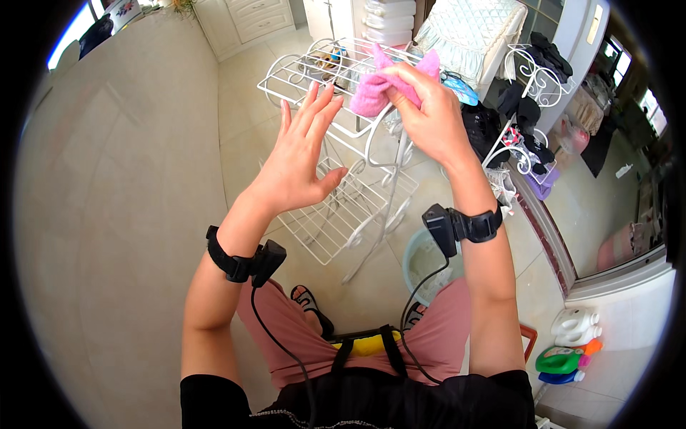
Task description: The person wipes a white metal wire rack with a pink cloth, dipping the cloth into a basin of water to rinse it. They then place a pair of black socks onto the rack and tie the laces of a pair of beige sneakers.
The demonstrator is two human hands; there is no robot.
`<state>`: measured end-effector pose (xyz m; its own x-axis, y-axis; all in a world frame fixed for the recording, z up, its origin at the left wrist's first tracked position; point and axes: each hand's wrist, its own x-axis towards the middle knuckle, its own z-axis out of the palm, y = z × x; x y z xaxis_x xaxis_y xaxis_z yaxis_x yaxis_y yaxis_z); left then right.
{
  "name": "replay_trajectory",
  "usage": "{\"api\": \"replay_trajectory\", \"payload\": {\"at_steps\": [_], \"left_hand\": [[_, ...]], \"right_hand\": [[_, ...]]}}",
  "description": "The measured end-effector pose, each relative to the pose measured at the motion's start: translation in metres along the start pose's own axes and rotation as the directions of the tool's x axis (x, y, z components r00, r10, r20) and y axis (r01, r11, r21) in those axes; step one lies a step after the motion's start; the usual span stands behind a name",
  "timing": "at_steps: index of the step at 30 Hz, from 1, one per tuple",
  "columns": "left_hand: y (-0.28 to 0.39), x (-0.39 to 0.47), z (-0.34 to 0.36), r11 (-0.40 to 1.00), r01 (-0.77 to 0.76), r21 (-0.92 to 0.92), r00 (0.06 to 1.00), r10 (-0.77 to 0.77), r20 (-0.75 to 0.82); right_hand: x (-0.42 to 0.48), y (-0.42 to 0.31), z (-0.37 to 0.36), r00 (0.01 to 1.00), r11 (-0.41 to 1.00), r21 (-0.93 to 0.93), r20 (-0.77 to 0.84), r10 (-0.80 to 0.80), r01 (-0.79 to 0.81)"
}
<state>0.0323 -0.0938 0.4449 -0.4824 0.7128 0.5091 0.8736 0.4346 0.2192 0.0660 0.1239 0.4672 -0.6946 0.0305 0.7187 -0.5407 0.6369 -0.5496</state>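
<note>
My right hand (pixel 437 115) pinches a pink plush headband-like cloth (pixel 370 96) between thumb and fingers. Two pointed ear-like tips stick up from the cloth, and part of it is hidden behind my fingers. It is held over the right front part of a white wire rack (pixel 385 214) with a top grid and a lower shelf; whether it touches the wires I cannot tell. My left hand (pixel 297 155) holds nothing, its fingers spread near the front left edge of the top grid. Both wrists wear black strapped devices with cables.
A light-blue basin (pixel 405 265) of cloudy water with cloth inside stands by my right knee. To the right, dark garments (pixel 482 120) and socks hang on another white metal rack (pixel 522 153). Detergent bottles (pixel 560 360) stand at lower right. A pale wall (pixel 118 214) rises on the left.
</note>
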Motion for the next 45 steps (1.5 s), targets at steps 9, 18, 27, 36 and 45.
{"api": "replay_trajectory", "payload": {"at_steps": [9,18,27,36,45], "left_hand": [[-0.002,0.0,-0.002,0.999,-0.014,0.039,1.0,0.013,0.02],[-0.01,-0.001,0.0,0.992,-0.019,-0.125,0.998,0.026,0.057],[-0.112,0.026,-0.016,0.938,0.329,-0.109,0.908,-0.346,-0.235],[-0.16,0.06,-0.01,0.736,0.437,-0.516,0.862,-0.507,0.006],[-0.152,0.062,0.0,0.474,0.328,-0.817,0.862,-0.504,0.054]], "right_hand": [[0.008,0.018,-0.019,0.977,0.986,0.087,0.145,-0.157,0.145],[0.044,0.116,-0.074,0.967,0.858,-0.47,-0.23,0.109,-0.208],[0.033,0.096,-0.047,0.958,0.947,0.148,0.032,0.284,-0.286],[0.031,0.1,-0.042,0.974,0.976,-0.016,-0.063,0.217,-0.219],[0.033,0.097,-0.055,0.979,0.982,-0.055,0.086,0.186,-0.182]]}}
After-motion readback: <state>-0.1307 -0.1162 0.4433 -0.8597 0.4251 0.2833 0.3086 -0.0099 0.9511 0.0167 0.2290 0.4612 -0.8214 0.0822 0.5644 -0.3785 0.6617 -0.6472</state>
